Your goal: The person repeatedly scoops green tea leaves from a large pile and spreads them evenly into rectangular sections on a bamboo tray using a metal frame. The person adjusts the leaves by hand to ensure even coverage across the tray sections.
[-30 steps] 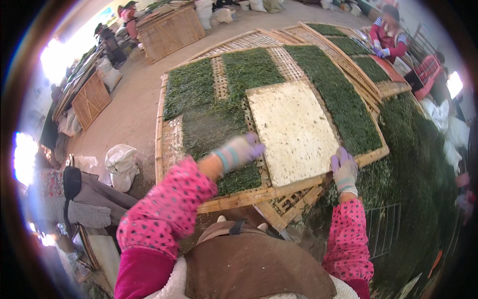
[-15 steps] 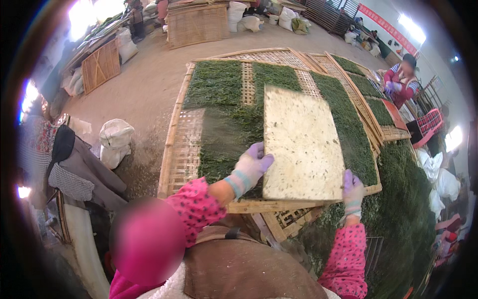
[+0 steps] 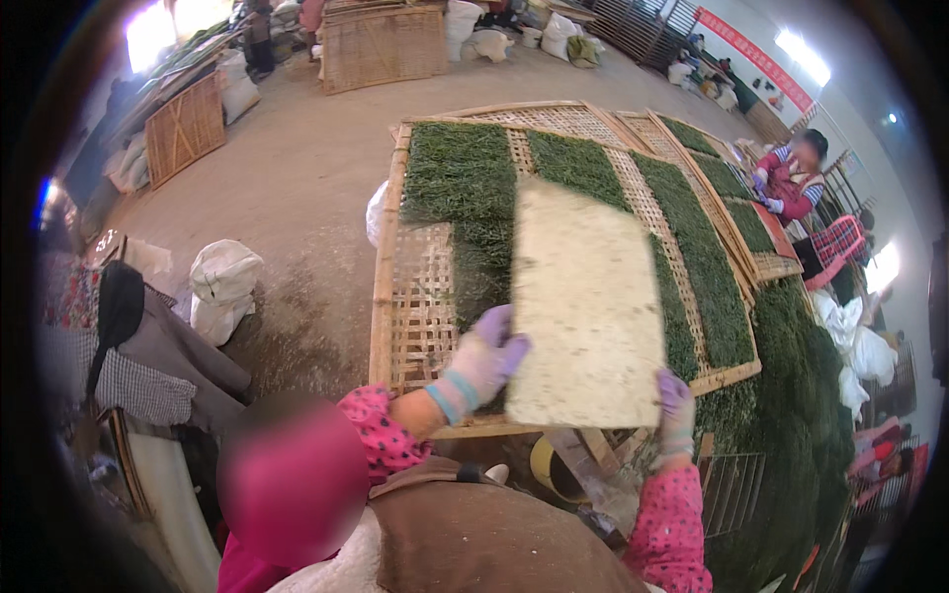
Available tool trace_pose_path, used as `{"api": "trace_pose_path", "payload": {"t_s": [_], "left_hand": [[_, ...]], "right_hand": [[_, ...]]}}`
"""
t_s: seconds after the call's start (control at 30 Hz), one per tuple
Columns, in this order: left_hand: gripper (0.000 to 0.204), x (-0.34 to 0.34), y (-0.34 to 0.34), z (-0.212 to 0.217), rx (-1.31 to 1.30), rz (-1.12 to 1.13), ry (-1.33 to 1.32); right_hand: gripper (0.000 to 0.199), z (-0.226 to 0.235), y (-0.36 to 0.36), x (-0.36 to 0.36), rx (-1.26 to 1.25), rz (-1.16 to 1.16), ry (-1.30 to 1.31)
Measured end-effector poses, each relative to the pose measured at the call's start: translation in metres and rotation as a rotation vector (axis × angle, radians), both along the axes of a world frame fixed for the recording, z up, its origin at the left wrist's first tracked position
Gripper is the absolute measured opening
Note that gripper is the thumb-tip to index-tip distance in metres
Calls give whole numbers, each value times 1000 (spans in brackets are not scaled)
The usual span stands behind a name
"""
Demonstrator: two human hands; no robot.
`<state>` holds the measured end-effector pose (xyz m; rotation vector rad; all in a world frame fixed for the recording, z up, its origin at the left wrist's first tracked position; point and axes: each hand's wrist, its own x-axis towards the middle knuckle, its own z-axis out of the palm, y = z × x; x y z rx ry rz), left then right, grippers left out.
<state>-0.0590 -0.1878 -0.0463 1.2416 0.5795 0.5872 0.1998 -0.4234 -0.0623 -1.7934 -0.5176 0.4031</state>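
A pale rectangular board (image 3: 588, 316), speckled with dark bits, is held tilted above a woven bamboo rack (image 3: 425, 287). My left hand (image 3: 483, 358), in a purple and white glove, grips its left edge. On its lower right corner, my right hand (image 3: 676, 410) in a matching glove is closed. Strips of shredded dark green leaves (image 3: 462, 168) lie across the rack with bare weave between them. The board hides part of the leaves beneath it.
A large pile of loose green leaves (image 3: 801, 395) lies right of the rack. At the far right a co-worker (image 3: 791, 183) handles another rack. White sacks (image 3: 225, 282) stand on the floor at left; a yellow round container (image 3: 554, 469) sits under the near edge.
The board has shifted slightly left and nearer to me, still between both hands. The rack sits farther right in the view, and more bare weave shows at its left.
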Motion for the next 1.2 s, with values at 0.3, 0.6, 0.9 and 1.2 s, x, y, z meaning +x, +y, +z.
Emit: {"api": "trace_pose_path", "payload": {"t_s": [0.3, 0.6, 0.9, 1.2], "left_hand": [[49, 14, -23, 34, 175, -738, 39], [30, -116, 46, -28, -176, 6, 110], [31, -163, 234, -122, -502, 565, 56], [73, -45, 426, -155, -712, 299, 71]], "right_hand": [[59, 27, -262, -64, 400, -646, -54], [41, -198, -363, -158, -578, -1153, -232], [14, -144, -108, -215, -2, -334, 26], [30, -90, 72, -321, 170, -539, 658]]}}
